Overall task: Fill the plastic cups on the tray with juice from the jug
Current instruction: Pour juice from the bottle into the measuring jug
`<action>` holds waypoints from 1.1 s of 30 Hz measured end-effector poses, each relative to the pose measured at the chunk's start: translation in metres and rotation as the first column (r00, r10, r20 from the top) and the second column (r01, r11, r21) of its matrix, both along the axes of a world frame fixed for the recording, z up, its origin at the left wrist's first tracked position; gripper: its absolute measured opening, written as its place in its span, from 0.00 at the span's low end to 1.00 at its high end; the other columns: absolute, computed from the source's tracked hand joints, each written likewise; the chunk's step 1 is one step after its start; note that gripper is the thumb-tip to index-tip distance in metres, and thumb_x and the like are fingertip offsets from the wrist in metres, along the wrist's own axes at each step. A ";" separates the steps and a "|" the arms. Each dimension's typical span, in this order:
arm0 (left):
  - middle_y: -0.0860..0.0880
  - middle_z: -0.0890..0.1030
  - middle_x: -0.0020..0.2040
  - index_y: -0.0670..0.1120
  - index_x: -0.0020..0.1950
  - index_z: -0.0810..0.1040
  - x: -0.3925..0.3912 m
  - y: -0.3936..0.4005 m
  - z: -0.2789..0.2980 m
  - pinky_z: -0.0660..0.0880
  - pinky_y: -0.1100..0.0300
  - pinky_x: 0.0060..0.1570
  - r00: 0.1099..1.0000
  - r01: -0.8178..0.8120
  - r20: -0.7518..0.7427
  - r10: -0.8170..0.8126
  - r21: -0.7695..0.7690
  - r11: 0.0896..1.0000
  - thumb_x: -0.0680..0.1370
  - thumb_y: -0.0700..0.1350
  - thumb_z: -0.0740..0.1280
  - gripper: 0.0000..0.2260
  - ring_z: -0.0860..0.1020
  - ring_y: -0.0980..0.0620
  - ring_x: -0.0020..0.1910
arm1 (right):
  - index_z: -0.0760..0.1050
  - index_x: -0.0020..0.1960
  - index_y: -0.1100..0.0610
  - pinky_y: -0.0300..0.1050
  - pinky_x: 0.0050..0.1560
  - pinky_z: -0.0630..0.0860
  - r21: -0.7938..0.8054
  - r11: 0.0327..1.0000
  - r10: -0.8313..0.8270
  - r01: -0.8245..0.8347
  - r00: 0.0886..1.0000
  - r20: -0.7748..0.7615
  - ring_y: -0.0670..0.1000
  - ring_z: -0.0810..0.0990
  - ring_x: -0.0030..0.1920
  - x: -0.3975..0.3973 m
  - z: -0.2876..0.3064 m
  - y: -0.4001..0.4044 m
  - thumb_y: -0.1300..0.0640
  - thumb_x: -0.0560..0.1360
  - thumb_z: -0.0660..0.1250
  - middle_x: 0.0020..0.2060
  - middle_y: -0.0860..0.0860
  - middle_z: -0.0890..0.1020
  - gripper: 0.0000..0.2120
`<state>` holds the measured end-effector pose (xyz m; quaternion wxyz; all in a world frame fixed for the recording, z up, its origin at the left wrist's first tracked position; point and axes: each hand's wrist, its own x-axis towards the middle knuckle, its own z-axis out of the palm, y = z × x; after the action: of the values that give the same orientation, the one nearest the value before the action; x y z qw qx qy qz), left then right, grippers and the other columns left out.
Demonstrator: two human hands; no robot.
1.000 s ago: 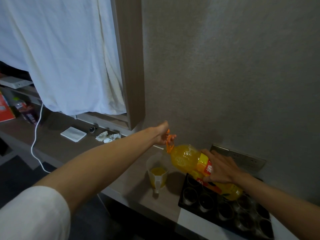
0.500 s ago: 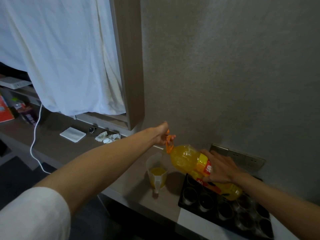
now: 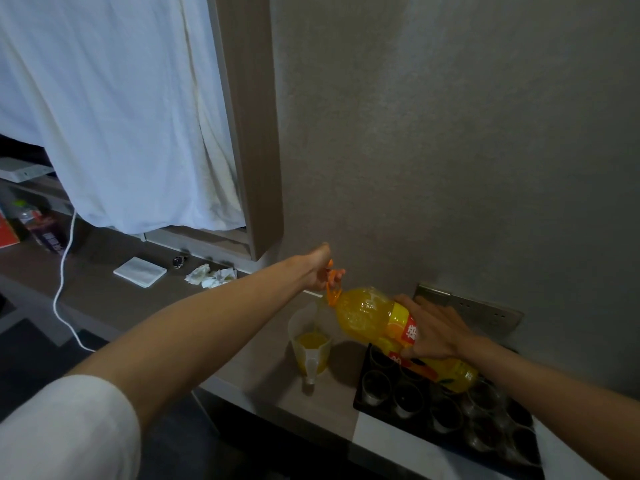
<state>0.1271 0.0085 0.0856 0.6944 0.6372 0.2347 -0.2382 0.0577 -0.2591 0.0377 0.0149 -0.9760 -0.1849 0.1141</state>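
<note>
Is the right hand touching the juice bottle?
Touching. The head view shows the right hand spread flat over the label of the tilted juice bottle, with no gap between fingers and bottle.

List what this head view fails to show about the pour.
- Bottle mouth: hidden by the left hand and orange handle; no stream can be made out.
- Far tray cups: covered by the bottle and right hand.
- Cups: too dark to tell whether they hold juice.
- Jug: level only roughly visible.
</note>
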 end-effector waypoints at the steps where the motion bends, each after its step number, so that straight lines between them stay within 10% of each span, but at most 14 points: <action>1: 0.42 0.75 0.42 0.44 0.43 0.63 0.000 0.000 -0.001 0.64 0.62 0.31 1.000 0.003 0.001 -0.003 0.004 1.000 0.86 0.51 0.47 0.16 0.70 0.51 0.32 | 0.49 0.80 0.42 0.52 0.62 0.73 -0.005 1.000 0.002 -0.002 1.000 0.005 0.55 0.76 0.65 0.000 0.001 0.000 0.28 0.63 0.74 0.70 0.51 0.72 0.55; 33: 0.43 0.74 0.42 0.44 0.44 0.63 0.005 -0.008 -0.003 0.64 0.65 0.24 0.998 0.060 0.020 -0.061 0.047 0.997 0.85 0.48 0.46 0.14 0.69 0.52 0.31 | 0.49 0.80 0.44 0.52 0.62 0.71 -0.018 1.000 0.014 -0.013 0.999 0.029 0.57 0.75 0.65 -0.003 0.001 -0.003 0.30 0.65 0.75 0.70 0.53 0.72 0.54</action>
<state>0.1317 0.0006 0.0821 0.6742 0.6626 0.2133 -0.2467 0.0551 -0.2619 0.0382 0.0029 -0.9764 -0.1907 0.1014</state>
